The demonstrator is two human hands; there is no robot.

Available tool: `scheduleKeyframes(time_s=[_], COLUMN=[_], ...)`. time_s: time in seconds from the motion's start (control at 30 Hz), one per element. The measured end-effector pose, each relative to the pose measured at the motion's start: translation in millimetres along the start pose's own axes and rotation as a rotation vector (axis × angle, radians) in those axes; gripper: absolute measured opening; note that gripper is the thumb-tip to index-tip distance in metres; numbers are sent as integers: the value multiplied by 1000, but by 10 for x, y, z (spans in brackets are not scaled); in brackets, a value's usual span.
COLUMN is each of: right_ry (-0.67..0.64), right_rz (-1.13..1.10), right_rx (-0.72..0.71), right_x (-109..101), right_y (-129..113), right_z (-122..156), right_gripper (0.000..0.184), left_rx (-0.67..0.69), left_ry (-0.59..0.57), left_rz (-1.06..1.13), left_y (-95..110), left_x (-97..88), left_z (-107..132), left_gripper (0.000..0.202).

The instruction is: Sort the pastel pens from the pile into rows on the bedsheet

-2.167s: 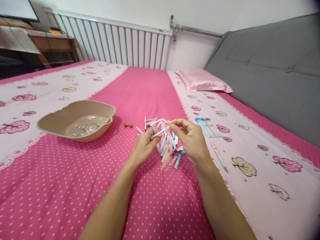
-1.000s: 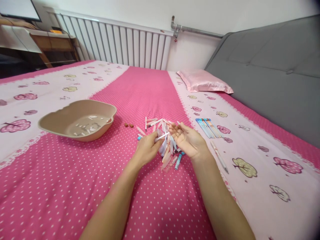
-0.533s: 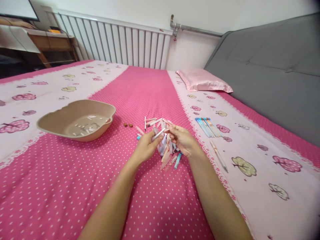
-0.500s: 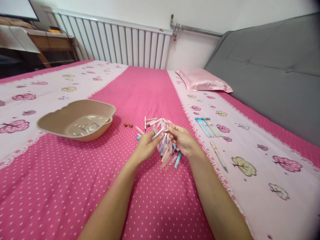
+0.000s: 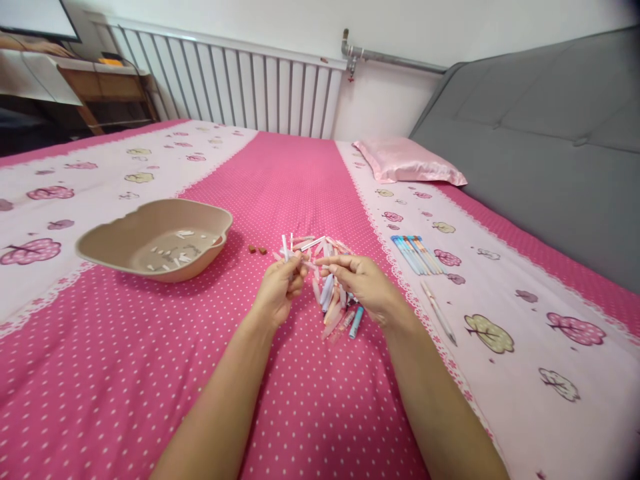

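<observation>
I see the left hand (image 5: 278, 289) pinching a thin pale pen part (image 5: 285, 245) above the pile (image 5: 332, 303), middle of the bed (image 5: 310, 413); the right hand (image 5: 367, 284) is pinched shut, perhaps on its far end.

The pink bed (image 5: 125, 373) bears a beige basin (image 5: 100, 253), pen pile (image 5: 333, 303), pen row (image 5: 415, 253), and pillow (image 5: 407, 162).

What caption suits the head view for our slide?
Left hand and right hand pinch thin pen pieces over a pile of pens on a pink bedspread, beige basin nearby.
</observation>
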State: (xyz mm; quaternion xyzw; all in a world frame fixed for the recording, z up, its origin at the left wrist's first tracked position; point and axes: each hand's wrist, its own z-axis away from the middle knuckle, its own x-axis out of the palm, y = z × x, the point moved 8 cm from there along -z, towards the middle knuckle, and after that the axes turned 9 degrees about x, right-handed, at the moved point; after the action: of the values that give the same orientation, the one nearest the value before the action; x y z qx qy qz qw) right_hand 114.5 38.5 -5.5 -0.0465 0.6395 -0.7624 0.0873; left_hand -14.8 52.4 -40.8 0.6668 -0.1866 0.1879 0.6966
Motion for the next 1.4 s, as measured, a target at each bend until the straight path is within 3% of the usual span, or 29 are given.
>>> scheduleKeyframes(time_s=[0.2,0.5,0.67,0.83,0.93,1.03,1.13,1.23,1.4], right_ry=[83,152,164,145,160,84,44,86,117], right_rz=[66,159,55,-95,-203,-296,-289,-227,-178], right_rx=[-84,-155,-198,-109,-53,-21,-47,-115,-108], right_x=[-31,-47,-17,-41,-99,-69,-44,-82,-129], right_y=[-62,-71,-138,-85,-45,-39,-78,-126,-121], right_z=[34,41,60,29,22,27,54,83,93], right_gripper=[16,20,27,25,6,18,18,17,36], left_rx=[-71,-147,-274,-394,-385,-371,-334,-289,-256], left_ry=[-5,-47,-68,-60,-60,-55,-42,-37,-33], left_rz=[89,136,229,362,395,380,349,329,318], left_y=[-20,-95,-185,-200,-165,-155,-142,-118,-100], left_x=[50,129,185,219,221,203,178,165,157], left_z=[33,69,100,138,137,130,112,95,83], left_gripper=[16,19,29,34,33,33,33,32,31])
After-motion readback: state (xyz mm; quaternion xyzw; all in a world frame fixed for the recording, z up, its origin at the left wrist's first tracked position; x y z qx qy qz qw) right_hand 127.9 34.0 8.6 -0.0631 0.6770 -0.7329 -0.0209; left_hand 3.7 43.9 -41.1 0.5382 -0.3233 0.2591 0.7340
